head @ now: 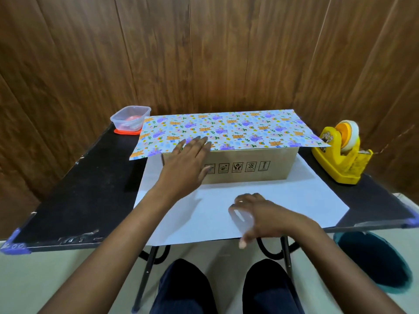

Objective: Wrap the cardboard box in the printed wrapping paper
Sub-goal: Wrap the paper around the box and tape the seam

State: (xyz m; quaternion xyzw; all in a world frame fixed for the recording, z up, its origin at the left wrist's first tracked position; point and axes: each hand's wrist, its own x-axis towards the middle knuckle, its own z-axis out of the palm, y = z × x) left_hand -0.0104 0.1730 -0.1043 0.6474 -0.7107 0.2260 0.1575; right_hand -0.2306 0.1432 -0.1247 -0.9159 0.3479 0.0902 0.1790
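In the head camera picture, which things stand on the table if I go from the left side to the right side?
Clear plastic container on an orange lid → cardboard box with printed wrapping paper folded over its top → yellow tape dispenser.

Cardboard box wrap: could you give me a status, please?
Left hand flat on printed wrapping paper over brown cardboard box. Right hand holds a tape strip. Nothing obstructing.
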